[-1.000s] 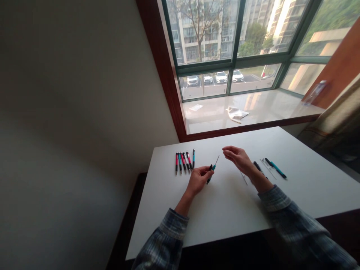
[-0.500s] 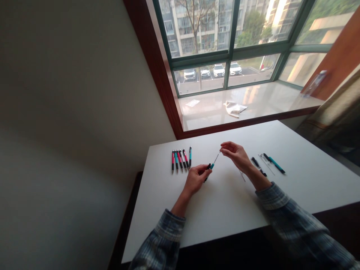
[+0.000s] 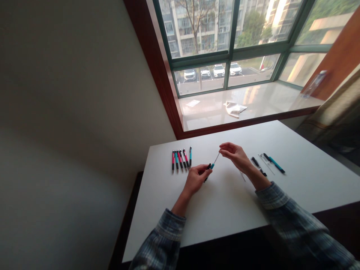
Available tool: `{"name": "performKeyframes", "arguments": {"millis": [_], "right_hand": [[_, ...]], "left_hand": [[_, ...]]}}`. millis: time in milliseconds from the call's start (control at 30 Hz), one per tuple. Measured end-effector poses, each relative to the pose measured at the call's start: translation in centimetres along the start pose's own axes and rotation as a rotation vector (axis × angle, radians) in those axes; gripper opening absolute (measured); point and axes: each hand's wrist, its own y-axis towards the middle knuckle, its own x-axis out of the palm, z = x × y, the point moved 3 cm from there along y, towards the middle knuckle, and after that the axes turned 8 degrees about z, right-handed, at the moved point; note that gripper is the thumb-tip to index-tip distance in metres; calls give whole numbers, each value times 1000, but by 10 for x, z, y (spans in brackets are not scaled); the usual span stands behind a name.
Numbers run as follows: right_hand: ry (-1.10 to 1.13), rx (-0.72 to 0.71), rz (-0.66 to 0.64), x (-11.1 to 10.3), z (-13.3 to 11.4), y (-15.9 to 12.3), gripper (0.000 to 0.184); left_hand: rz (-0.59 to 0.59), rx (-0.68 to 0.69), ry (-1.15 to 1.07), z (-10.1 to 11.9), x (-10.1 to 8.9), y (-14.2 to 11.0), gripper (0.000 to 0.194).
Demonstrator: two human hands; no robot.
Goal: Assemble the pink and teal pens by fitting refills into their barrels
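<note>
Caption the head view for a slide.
Over a white table, left hand holds a teal pen, right hand at its refill's tip.

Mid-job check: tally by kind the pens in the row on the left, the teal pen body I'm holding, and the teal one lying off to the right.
Slim black-gripped pens in the left row: 6
Teal-and-black pen body in the left hand: 1
Teal-and-black pen barrel lying at right: 1
Total: 8

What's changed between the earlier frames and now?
The right hand moved in toward the left hand, reaching the upper end of the thin rod; whether it grips is too small to tell. The left hand still holds the teal pen part; the row of pens stayed put.
</note>
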Motion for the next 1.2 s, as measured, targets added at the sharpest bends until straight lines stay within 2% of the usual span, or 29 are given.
{"name": "performKeyframes", "arguments": {"millis": [167, 500, 733, 867, 1000, 1100, 1200], "right_hand": [[-22, -2, -59, 3, -3, -3, 44], [-144, -29, -358, 21, -7, -15, 47], [-247, -123, -428, 32, -12, -22, 24], [-132, -88, -385, 33, -12, -20, 23], [212, -28, -177, 17, -15, -9, 21], [398, 5, 10, -2, -16, -1, 18], [291, -1, 74, -10, -12, 1, 21]], "left_hand": [[1, -6, -4, 0, 0, 0, 43], [-43, 38, -7, 1, -1, -1, 45], [-58, 78, 15, 3, 0, -1, 45], [-54, 60, 27, 2, 0, -1, 41], [-12, 45, 33, 0, 0, 0, 35], [54, 126, 28, 2, -5, 1, 28], [202, 275, 84, 10, -14, 2, 22]]}}
